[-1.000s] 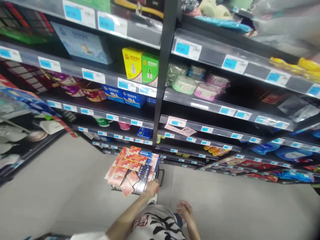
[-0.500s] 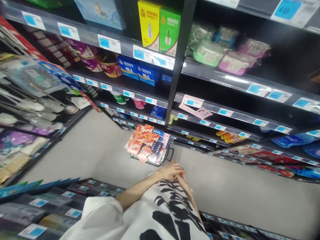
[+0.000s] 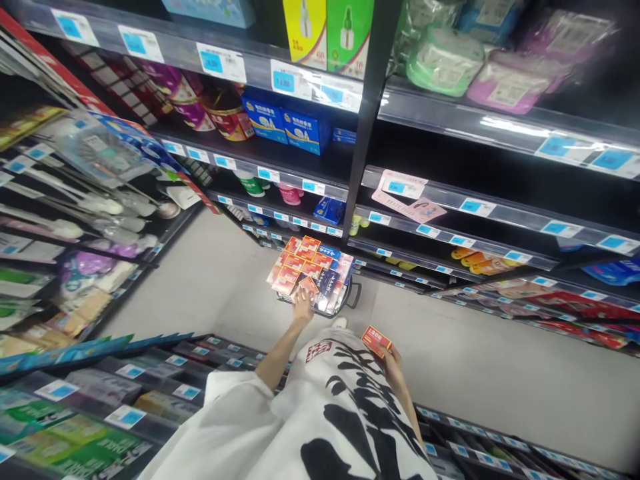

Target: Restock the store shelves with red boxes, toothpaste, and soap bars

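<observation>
A black wire basket [image 3: 353, 294] stands on the floor, piled with red and dark blue flat packs [image 3: 310, 270]. My left hand [image 3: 302, 307] reaches down to the near edge of that pile, its fingers on a red pack; I cannot tell if they grip it. My right hand [image 3: 389, 353] is lower right, beside my white patterned shirt, and is closed on a small red pack [image 3: 376, 339].
Dark shop shelves with blue price tags run across the back and right [image 3: 450, 200]. Yellow and green boxes [image 3: 327, 33] sit on an upper shelf. A rack of hanging goods [image 3: 75, 220] is at left. Low shelves [image 3: 150, 393] lie near me. Grey floor [image 3: 500, 373] spreads between.
Both hands were together at my waist half a second ago. The left hand has stretched out to the basket's packs, and the right hand has swung right with a red pack.
</observation>
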`<state>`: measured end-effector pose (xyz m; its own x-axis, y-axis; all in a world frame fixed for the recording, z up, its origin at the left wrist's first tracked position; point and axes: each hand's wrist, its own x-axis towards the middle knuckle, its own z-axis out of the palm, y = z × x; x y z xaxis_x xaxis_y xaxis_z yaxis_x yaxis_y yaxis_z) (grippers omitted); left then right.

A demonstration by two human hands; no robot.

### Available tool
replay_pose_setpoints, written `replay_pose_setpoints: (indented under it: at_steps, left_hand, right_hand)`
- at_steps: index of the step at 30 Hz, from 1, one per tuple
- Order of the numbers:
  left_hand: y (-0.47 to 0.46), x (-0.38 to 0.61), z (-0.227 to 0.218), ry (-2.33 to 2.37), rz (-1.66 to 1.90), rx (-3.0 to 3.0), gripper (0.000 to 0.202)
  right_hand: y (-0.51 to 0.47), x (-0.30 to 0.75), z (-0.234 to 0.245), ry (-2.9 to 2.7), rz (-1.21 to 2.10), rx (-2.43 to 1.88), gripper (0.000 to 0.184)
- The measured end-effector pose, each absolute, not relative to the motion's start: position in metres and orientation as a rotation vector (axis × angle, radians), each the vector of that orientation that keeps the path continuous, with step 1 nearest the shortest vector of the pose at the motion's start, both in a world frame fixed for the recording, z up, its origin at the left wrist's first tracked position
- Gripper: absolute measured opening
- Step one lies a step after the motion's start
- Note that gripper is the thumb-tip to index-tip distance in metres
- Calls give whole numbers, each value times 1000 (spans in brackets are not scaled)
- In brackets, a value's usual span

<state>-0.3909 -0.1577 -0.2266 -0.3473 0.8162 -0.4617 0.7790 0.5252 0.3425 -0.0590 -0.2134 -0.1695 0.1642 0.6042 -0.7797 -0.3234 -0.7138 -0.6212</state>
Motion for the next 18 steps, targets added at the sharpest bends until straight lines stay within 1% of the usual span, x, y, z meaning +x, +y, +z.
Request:
replay_pose_setpoints:
  at_steps: [3, 7, 9, 12, 16, 18]
  left_hand:
    - [-172, -409, -240, 2264, 109, 1142, 70]
    - [-175, -416, -254, 2326, 203, 983, 56]
    - [-173, -415, -261, 2361, 249, 883, 53]
    - [-168, -410, -269, 2410, 307, 721, 54]
    - [-159, -402, -278, 2440, 389, 533, 67]
    - [-154, -398, -281, 2433, 443, 475, 65]
  right_hand:
    - [-220, -53, -170, -225, 1659, -1747, 64]
    - [-222, -52, -165, -231, 1665, -1764, 62]
    - [-221, -55, -161, -225, 1646, -1773, 64]
    - [-219, -61, -155, -203, 1644, -1746, 69]
    - [-220, -65, -150, -169, 1653, -1703, 69]
    - [-222, -67, -149, -172, 1641, -1710, 68]
